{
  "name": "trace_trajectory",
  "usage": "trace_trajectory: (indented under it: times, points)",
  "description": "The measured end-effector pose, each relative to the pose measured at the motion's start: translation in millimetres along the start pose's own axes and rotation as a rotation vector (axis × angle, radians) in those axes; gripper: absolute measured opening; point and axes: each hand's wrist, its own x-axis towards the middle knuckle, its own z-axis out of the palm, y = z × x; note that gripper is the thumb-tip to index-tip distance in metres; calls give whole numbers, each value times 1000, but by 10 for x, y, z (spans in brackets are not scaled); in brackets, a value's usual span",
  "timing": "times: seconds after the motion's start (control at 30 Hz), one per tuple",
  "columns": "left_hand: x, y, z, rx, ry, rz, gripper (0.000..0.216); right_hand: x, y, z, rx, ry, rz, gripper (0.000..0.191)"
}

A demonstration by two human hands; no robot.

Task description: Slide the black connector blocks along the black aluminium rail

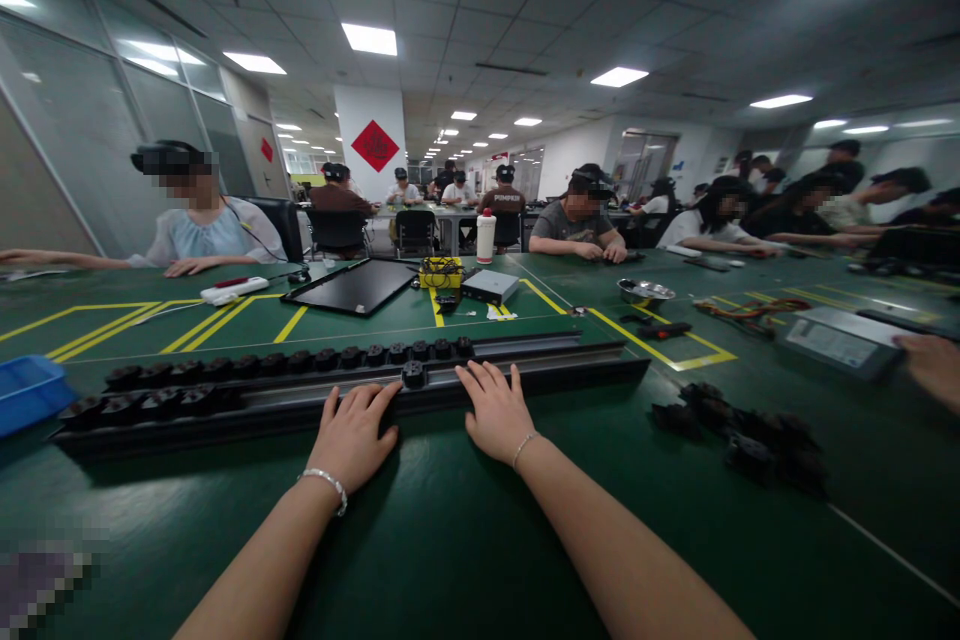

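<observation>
A long black double rail (562,358) lies across the green table in front of me. Several round black parts (326,360) sit in its far row, and a few more fill the left end of the near row. One single black part (413,374) stands in the near channel, between my two hands. My left hand (354,438) rests on the rail's near edge, fingers spread, its index fingertip close to that part. To the right of the part, my right hand (496,410) lies over the near edge with fingers apart. Neither hand visibly holds anything.
Loose black parts (742,435) lie in a heap at right. A blue bin (30,392) stands at far left. Beyond the rail are a black panel (356,285), a grey box (490,286), a metal bowl (645,293) and a power supply (844,340), near another person's hand (934,367).
</observation>
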Motion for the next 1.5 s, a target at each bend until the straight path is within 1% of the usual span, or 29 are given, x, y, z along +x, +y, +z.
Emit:
trace_trajectory:
  times: [0.33,1.07,1.5]
  points:
    - [2,31,-30,0,-15,-18,55,-6,9,5,-14,5,-11,65]
    - [9,27,-12,7,-14,-25,54,-8,15,19,-29,21,-28,65]
    - [12,29,-4,-3,-12,-28,55,-10,10,1,-28,-6,-26,65]
